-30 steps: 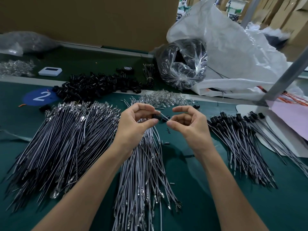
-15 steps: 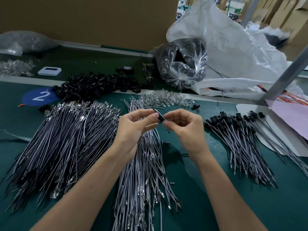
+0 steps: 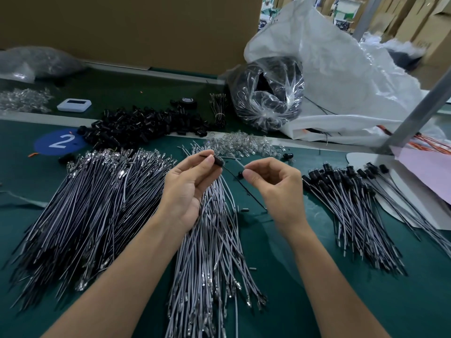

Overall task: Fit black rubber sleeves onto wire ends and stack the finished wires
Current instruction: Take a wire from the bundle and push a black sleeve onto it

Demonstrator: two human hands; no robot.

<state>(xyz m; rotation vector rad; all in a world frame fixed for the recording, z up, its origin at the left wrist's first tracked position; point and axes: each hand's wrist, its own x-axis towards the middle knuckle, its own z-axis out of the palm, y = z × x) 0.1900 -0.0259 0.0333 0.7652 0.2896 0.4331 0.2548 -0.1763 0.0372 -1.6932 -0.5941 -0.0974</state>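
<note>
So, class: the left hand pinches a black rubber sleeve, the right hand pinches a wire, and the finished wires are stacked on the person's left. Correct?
No: the head view shows the finished wires stacked on the person's right, not left. The left hand does pinch a black rubber sleeve, and the right hand a wire.

Worktop [image 3: 366,301]: smooth green mat, matt.
Bare wires [image 3: 80,215]: dull grey plastic insulation; bright metal terminals glinting at the ends.
Loose sleeves [image 3: 146,125]: black rubber, slight sheen.
Held sleeve [image 3: 219,161]: black rubber, smooth, soft gloss.
Held wire [image 3: 239,164]: thin and pale, perhaps bare metal; too fine to tell.
Finished wires [image 3: 351,203]: grey insulation, black rubber caps.
Clear pieces [image 3: 241,143]: transparent glossy plastic.
Bag [image 3: 268,93]: crinkled clear film, very glossy.
Sack [image 3: 341,76]: white woven plastic, matt.
Back panel [image 3: 136,28]: brown cardboard, matt.
Post [image 3: 419,111]: grey metal, dull.
</note>
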